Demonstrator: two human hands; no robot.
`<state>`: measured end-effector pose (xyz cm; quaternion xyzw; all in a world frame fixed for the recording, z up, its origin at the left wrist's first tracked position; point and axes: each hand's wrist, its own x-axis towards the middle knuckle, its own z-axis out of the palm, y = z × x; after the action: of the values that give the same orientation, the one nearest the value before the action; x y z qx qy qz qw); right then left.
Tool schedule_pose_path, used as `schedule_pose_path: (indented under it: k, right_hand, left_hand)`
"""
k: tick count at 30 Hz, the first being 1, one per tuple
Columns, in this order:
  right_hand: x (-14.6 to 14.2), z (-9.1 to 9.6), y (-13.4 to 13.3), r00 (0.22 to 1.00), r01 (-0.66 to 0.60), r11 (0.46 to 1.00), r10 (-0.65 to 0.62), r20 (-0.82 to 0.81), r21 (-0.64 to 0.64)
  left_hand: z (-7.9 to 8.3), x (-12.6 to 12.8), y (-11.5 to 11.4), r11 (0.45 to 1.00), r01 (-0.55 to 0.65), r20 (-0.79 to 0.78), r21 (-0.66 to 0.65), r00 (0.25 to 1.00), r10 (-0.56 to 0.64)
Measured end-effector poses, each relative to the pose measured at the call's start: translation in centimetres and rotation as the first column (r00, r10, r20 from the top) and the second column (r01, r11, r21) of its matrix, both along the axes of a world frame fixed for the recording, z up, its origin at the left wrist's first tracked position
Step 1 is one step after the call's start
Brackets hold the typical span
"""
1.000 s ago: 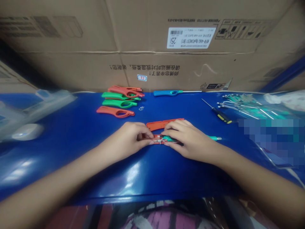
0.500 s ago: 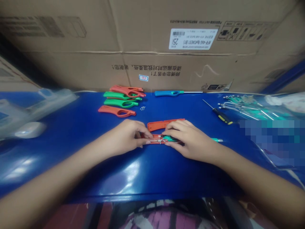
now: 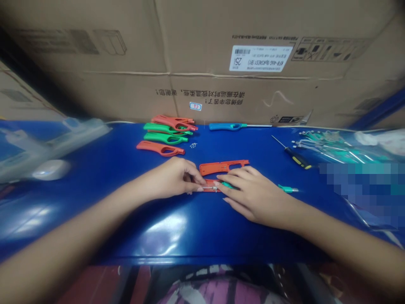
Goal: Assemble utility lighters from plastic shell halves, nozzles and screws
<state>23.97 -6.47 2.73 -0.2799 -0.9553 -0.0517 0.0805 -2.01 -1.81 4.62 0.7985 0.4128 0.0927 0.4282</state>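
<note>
My left hand is closed in a pinch on the left end of an orange lighter half-shell lying on the blue table. My right hand lies over the same shell with fingers bent, pressing a green inner part whose tip sticks out to the right. A second orange half-shell lies just behind the hands, untouched.
A row of orange and green lighter bodies lies at the back, a blue lighter beside them. A black-and-yellow screwdriver and a heap of green inner parts sit on the right. Cardboard boxes wall the back; a white object lies left.
The view has shifted slightly. My right hand has flattened and slid a little lower over the shell; my left hand keeps its pinch.
</note>
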Motion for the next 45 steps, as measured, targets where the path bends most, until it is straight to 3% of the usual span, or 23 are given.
schedule_pose_path:
  k: [5, 10, 16, 20, 25, 32, 45]
  right_hand:
    - [0.1, -0.1, 0.4, 1.0, -0.031, 1.0, 0.031, -0.001, 0.0]
    - [0.3, -0.1, 0.4, 0.999, -0.002, 0.995, -0.003, -0.049, -0.096]
    - [1.3, 0.9, 0.9, 0.954, 0.005, 0.975, -0.071, -0.291, -0.222]
    - [2.1, 1.8, 1.7, 0.897, -0.004, 0.947, -0.138, -0.419, -0.32]
    - [2.4, 1.7, 1.9, 0.93, 0.043, 0.868, -0.215, -0.298, -0.494]
    - [1.6, 0.7, 1.6, 0.93, 0.111, 0.846, -0.273, -0.247, -0.521]
    - [1.6, 1.0, 1.5, 0.923, 0.118, 0.862, -0.279, -0.266, -0.494]
  left_hand:
    - [0.4, -0.2, -0.1, 0.992, 0.082, -0.033, 0.091, 0.996, -0.08]
    - [0.8, -0.1, -0.2, 0.985, 0.103, -0.076, 0.138, 0.993, -0.093]
    - [1.3, 0.1, -0.7, 0.979, 0.082, -0.088, 0.186, 0.994, -0.067]
    - [1.2, 0.3, -1.2, 0.905, 0.07, -0.057, 0.42, 0.997, -0.051]
    - [0.2, 1.4, -2.3, 0.771, 0.173, -0.05, 0.612, 0.982, -0.18]
    - [-1.4, 2.2, -3.1, 0.754, 0.213, -0.1, 0.622, 0.976, -0.194]
    - [-2.0, 2.4, -2.8, 0.768, 0.217, -0.115, 0.603, 0.976, -0.185]
